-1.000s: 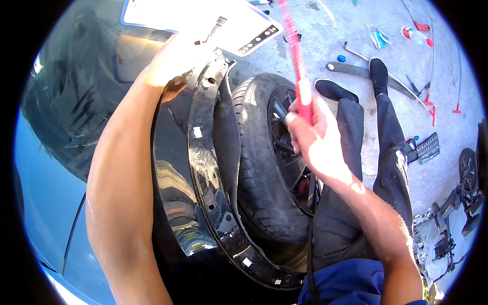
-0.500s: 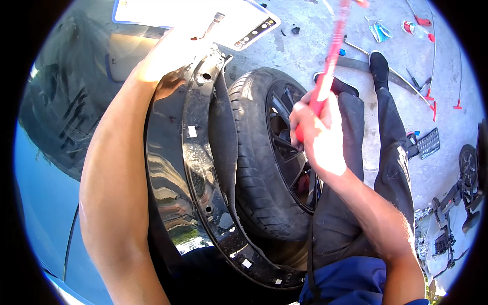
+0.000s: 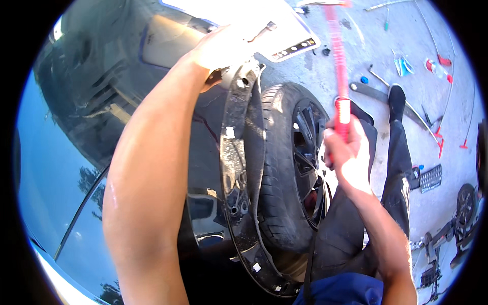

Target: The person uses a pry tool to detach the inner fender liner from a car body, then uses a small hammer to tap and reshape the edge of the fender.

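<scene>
My right hand (image 3: 351, 152) is wrapped round the red handle of a hammer (image 3: 339, 61), raised with its head blurred at the top edge. My left hand (image 3: 226, 47), washed out by sunlight, is at the far end of the fender's black flange (image 3: 235, 147). A short metal rod (image 3: 262, 31) with a dark cylindrical tip sticks out of its closed fingers. Under my left arm lies the glossy black fender (image 3: 206, 127) of a car. A tyre (image 3: 284, 203) on a dark spoked wheel (image 3: 306, 168) stands just right of the flange.
Behind the left hand is a white, blue-edged lamp panel (image 3: 295, 30). My outstretched legs (image 3: 394, 152) lie right of the wheel. Beyond them, long rods with red handles (image 3: 439, 142), a blue mask (image 3: 403, 66), a bottle (image 3: 437, 70) and a bit case (image 3: 430, 178) are on the concrete floor.
The view has shifted, so the car, wheel and both hands sit farther right and lower. The hammer now stands more upright in my right hand. The left hand stays at the flange end.
</scene>
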A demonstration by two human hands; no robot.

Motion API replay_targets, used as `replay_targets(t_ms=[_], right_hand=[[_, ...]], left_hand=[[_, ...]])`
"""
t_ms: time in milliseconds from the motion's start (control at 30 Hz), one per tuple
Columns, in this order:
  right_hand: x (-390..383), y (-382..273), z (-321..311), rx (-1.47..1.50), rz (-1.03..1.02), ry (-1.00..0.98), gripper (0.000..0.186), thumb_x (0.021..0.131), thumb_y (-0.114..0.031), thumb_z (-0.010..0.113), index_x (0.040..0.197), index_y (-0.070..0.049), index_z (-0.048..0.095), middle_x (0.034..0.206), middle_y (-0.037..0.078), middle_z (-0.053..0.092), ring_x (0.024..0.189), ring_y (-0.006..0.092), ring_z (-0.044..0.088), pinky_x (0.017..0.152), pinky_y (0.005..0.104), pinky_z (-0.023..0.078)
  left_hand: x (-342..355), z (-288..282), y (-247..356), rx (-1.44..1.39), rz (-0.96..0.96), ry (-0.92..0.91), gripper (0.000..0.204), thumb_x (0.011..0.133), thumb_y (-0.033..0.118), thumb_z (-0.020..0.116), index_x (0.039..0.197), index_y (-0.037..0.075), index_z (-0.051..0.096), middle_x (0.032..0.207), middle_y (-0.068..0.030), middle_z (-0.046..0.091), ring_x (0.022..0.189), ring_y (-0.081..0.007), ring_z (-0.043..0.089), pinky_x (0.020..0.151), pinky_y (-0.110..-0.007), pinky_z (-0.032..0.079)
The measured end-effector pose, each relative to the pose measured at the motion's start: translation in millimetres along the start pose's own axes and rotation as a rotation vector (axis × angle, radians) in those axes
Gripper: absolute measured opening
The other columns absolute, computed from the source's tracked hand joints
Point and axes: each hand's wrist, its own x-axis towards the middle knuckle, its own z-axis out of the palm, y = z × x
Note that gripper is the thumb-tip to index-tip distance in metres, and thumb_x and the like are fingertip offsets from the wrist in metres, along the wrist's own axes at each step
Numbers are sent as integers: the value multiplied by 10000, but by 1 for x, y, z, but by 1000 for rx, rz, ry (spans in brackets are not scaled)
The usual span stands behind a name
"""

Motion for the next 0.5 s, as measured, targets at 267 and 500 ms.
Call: replay_targets(t_ms=[267, 500], right_hand=[[4, 17, -8, -122, -8, -100, 120, 854, -98, 513, 941, -50, 446, 678, 23, 453, 523, 70, 424, 478, 230, 365], [2, 10, -2, 257, 31, 45, 134, 866, -86, 511, 965, -71, 421, 688, 9, 462, 522, 69, 438, 458, 223, 374]], left_hand=[[-8, 0, 25, 239, 43, 25, 401, 813, 233, 650, 1118, -7, 548, 1029, -137, 604, 931, -196, 569, 795, -323, 472], [-2, 5, 18, -245, -22, -132, 217, 876, 137, 559, 1035, -8, 588, 859, -66, 626, 718, -91, 584, 624, -239, 470]])
